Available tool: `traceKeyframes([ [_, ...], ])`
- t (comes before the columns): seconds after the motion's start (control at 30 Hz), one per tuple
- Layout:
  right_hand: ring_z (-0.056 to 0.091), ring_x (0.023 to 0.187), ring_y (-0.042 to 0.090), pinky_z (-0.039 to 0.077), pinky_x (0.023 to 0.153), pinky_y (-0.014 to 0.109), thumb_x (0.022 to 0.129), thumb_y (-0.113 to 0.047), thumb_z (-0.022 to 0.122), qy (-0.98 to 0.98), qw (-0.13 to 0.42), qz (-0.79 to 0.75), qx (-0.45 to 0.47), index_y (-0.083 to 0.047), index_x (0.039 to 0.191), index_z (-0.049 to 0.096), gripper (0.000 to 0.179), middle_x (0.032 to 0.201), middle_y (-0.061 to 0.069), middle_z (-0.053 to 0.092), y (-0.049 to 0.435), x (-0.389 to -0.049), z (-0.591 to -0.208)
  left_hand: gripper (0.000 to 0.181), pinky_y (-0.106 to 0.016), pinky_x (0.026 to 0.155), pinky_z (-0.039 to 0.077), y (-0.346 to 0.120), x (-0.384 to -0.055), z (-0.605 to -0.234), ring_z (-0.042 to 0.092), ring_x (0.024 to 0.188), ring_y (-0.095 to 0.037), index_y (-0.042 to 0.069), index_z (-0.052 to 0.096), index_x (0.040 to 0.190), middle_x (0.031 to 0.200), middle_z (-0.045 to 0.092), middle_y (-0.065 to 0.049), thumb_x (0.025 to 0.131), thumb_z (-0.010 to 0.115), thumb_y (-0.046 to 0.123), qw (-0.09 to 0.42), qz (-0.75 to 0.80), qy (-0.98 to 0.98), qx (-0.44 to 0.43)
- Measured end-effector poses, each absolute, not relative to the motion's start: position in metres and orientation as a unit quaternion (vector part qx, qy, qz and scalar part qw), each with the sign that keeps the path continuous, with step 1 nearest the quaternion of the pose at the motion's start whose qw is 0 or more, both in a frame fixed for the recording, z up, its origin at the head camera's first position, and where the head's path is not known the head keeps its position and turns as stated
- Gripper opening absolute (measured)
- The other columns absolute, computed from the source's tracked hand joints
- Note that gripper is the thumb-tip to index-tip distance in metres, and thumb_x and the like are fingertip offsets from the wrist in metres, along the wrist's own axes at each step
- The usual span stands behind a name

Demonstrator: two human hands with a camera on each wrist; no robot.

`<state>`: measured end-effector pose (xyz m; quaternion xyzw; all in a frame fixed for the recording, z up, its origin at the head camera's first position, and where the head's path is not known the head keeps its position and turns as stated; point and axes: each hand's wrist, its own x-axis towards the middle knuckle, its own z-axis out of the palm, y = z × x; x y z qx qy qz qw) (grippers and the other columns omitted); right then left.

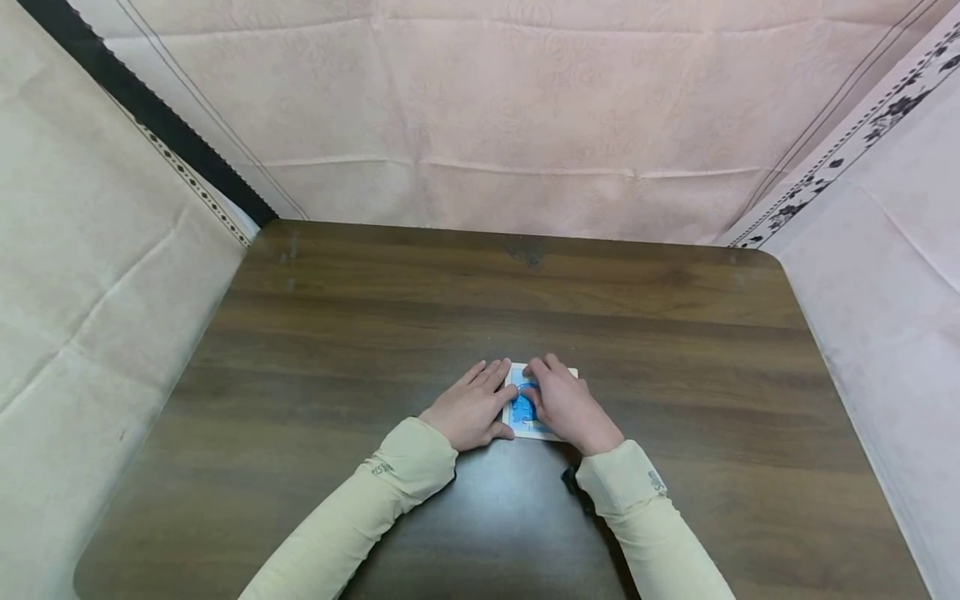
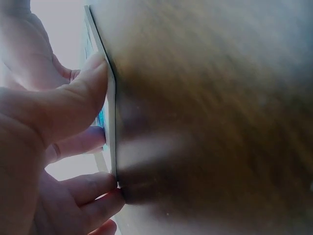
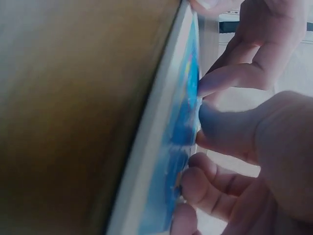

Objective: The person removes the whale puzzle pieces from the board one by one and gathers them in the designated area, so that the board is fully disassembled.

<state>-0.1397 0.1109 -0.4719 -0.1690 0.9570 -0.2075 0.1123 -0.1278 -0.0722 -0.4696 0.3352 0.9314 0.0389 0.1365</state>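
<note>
A thin flat board (image 1: 521, 423) with a white border and a blue picture lies on the table, beneath both hands. My left hand (image 1: 471, 408) rests along its left edge with fairly straight fingers; the thumb lies against the near-left corner and the index fingertip is over the picture. On the board's right side, my right hand (image 1: 568, 404) bends its fingers down onto the blue surface. Its thumb (image 3: 227, 127) and fingertips touch the picture in the right wrist view. Whether they pinch a loose part is hidden. A darker blue curved shape (image 1: 527, 387) shows between the hands.
The brown wood-grain table (image 1: 360, 317) has rounded corners and reaches well past the board on every side. Pale cloth (image 1: 480, 108) hangs behind it, and more cloth borders its left and right edges.
</note>
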Motion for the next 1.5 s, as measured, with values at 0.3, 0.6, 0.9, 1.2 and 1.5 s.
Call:
traceKeyframes([
  [0.3, 0.056, 0.080, 0.021, 0.055, 0.079, 0.036, 0.096, -0.012, 0.062, 0.948, 0.122, -0.236, -0.178, -0.002, 0.113, 0.056, 0.021, 0.101, 0.012, 0.057, 0.1064, -0.1436, -0.4695, 0.063, -0.043, 0.119, 0.012, -0.0729, -0.1288, -0.4694, 0.022, 0.146, -0.028, 0.013, 0.050, 0.139, 0.157, 0.025, -0.019, 0.091, 0.060, 0.053, 0.134, 0.046, 0.928, 0.343],
  [0.6, 0.053, 0.074, 0.019, 0.052, 0.071, 0.033, 0.098, -0.014, 0.059, 0.945, 0.143, -0.243, -0.167, -0.005, 0.116, 0.049, 0.022, 0.096, 0.009, 0.052, 0.1060, -0.1464, -0.4717, 0.062, -0.043, 0.119, 0.011, -0.0739, -0.1282, -0.4697, 0.020, 0.146, -0.028, 0.013, 0.050, 0.139, 0.158, 0.023, -0.019, 0.092, 0.060, 0.052, 0.140, 0.051, 0.928, 0.341],
  [0.9, 0.053, 0.071, 0.020, 0.051, 0.067, 0.033, 0.099, -0.015, 0.055, 0.947, 0.141, -0.237, -0.164, -0.004, 0.115, 0.049, 0.020, 0.097, 0.011, 0.052, 0.1039, -0.1465, -0.4714, 0.064, -0.042, 0.119, 0.011, -0.0732, -0.1277, -0.4682, 0.020, 0.146, -0.028, 0.013, 0.048, 0.142, 0.158, 0.022, -0.019, 0.092, 0.060, 0.052, 0.143, 0.049, 0.929, 0.338],
  [1.2, 0.053, 0.072, 0.020, 0.051, 0.068, 0.033, 0.099, -0.014, 0.056, 0.948, 0.133, -0.235, -0.168, -0.005, 0.115, 0.049, 0.019, 0.096, 0.010, 0.052, 0.1043, -0.1473, -0.4719, 0.065, -0.042, 0.119, 0.010, -0.0730, -0.1283, -0.4678, 0.019, 0.146, -0.027, 0.013, 0.048, 0.143, 0.158, 0.021, -0.018, 0.092, 0.059, 0.053, 0.149, 0.050, 0.929, 0.334],
  [1.5, 0.053, 0.068, 0.020, 0.051, 0.064, 0.032, 0.099, -0.013, 0.054, 0.950, 0.130, -0.231, -0.167, -0.006, 0.116, 0.049, 0.019, 0.098, 0.012, 0.050, 0.1054, -0.1471, -0.4715, 0.067, -0.041, 0.119, 0.009, -0.0735, -0.1282, -0.4684, 0.018, 0.147, -0.026, 0.013, 0.047, 0.144, 0.159, 0.020, -0.018, 0.092, 0.058, 0.053, 0.154, 0.048, 0.930, 0.332],
])
